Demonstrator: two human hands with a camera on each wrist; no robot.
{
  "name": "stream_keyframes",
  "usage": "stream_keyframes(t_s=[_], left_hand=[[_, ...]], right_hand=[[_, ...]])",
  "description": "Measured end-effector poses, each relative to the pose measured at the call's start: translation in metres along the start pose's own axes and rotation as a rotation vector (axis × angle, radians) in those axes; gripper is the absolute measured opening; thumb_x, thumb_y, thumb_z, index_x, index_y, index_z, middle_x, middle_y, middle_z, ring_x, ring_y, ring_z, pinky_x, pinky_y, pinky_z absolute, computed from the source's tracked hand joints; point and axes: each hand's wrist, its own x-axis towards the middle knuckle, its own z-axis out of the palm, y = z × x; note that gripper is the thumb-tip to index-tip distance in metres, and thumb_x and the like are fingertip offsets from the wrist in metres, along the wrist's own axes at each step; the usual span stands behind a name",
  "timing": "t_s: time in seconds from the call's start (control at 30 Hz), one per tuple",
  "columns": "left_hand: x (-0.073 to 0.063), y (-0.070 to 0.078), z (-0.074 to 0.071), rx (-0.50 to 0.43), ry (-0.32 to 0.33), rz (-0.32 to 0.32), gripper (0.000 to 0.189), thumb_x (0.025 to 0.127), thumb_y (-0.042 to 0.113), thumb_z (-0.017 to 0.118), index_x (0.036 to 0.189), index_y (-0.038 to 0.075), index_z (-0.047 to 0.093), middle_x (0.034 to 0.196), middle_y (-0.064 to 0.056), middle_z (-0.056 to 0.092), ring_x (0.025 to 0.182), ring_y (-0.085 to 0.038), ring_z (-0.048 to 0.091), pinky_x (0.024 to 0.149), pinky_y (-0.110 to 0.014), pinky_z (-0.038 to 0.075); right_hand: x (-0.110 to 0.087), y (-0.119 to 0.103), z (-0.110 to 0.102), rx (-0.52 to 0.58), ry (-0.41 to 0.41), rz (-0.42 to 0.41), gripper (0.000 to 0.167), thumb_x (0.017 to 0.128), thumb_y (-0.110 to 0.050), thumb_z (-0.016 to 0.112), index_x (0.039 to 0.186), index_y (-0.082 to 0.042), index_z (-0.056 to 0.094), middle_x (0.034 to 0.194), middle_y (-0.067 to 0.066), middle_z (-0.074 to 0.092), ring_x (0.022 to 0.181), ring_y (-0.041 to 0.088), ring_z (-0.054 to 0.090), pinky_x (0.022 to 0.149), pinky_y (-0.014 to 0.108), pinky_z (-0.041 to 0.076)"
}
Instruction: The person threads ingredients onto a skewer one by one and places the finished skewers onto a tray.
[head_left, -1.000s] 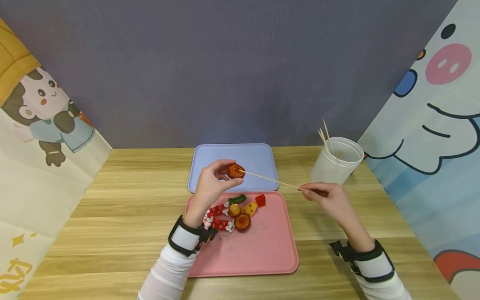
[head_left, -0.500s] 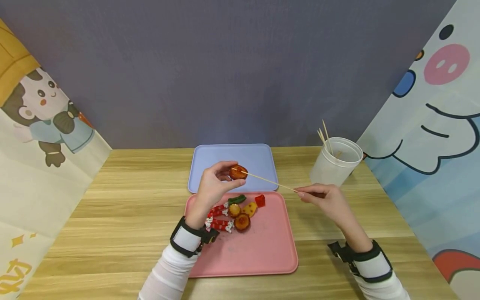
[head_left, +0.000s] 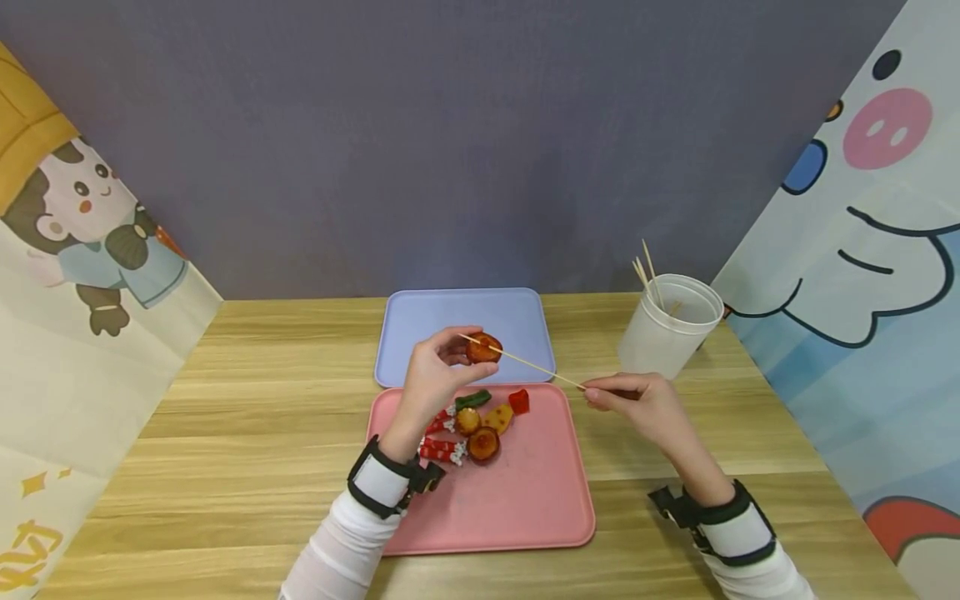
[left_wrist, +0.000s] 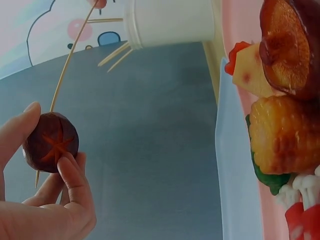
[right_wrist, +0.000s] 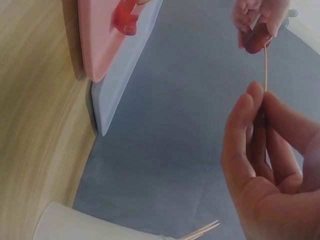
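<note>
mushroom (left_wrist: 49, 142) in left fingers (left_wrist: 76, 189), skewers (head_left: 653, 277) in tub (head_left: 651, 337), corn (head_left: 468, 421) on pink tray (head_left: 510, 508)

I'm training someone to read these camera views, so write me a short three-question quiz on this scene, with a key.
1. Which hand pinches the long stick?
2. True or false: the stick's tip shows beyond the mushroom that the other hand holds.
3. Fill in the blank: the corn lies on the ____.

Key
1. The right hand.
2. True; the left wrist view shows the tip past the lower edge.
3. Pink tray.
</note>
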Motion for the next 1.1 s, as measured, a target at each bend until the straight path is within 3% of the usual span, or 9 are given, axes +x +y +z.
stream_keyframes(t_s=[0.13,0.37,0.6,0.8,1.1], left_hand=[[-0.005,0.011,0.002,-0.013,-0.029,-0.001,0.045,0.074,0.003,0.078,0.117,0.000,0.064,0.105,-0.018,0.066,0.088,-0.024,0.063,0.078,-0.027,0.054],[-0.008,0.009,0.012,-0.008,-0.113,0.009,0.046,0.075,0.005,0.078,0.119,0.002,0.064,0.107,-0.017,0.068,0.089,-0.022,0.065,0.078,-0.025,0.054],[-0.009,0.007,0.017,-0.016,-0.111,-0.001,0.045,0.075,0.004,0.078,0.118,0.003,0.065,0.106,-0.016,0.069,0.087,-0.020,0.066,0.077,-0.023,0.054],[-0.010,0.007,0.022,-0.043,-0.153,-0.031,0.048,0.075,0.004,0.078,0.121,0.003,0.063,0.109,-0.016,0.068,0.089,-0.017,0.065,0.075,-0.020,0.053],[-0.005,-0.023,0.035,-0.101,-0.171,-0.028,0.052,0.072,0.001,0.080,0.121,0.006,0.064,0.113,-0.016,0.067,0.089,-0.016,0.066,0.078,-0.025,0.054]], right_hand=[[0.000,-0.001,0.003,0.053,-0.014,0.024,0.024,0.086,-0.010,0.068,0.103,0.007,0.070,0.096,0.023,0.070,0.077,0.007,0.070,0.070,0.026,0.057],[0.000,0.000,0.010,0.133,-0.057,-0.001,0.024,0.088,-0.004,0.064,0.104,0.015,0.066,0.094,0.030,0.068,0.076,0.013,0.072,0.071,0.037,0.058],[0.000,0.001,0.013,0.122,-0.057,-0.038,0.020,0.089,0.000,0.061,0.102,0.015,0.065,0.091,0.030,0.068,0.075,0.008,0.070,0.069,0.035,0.058],[-0.001,0.000,0.016,0.164,-0.084,-0.041,0.023,0.089,-0.001,0.061,0.105,0.016,0.064,0.095,0.031,0.067,0.079,0.009,0.071,0.069,0.031,0.058],[-0.003,-0.004,0.020,0.172,-0.110,-0.010,0.026,0.089,-0.006,0.063,0.106,0.013,0.065,0.095,0.027,0.069,0.081,0.012,0.071,0.073,0.037,0.058]])
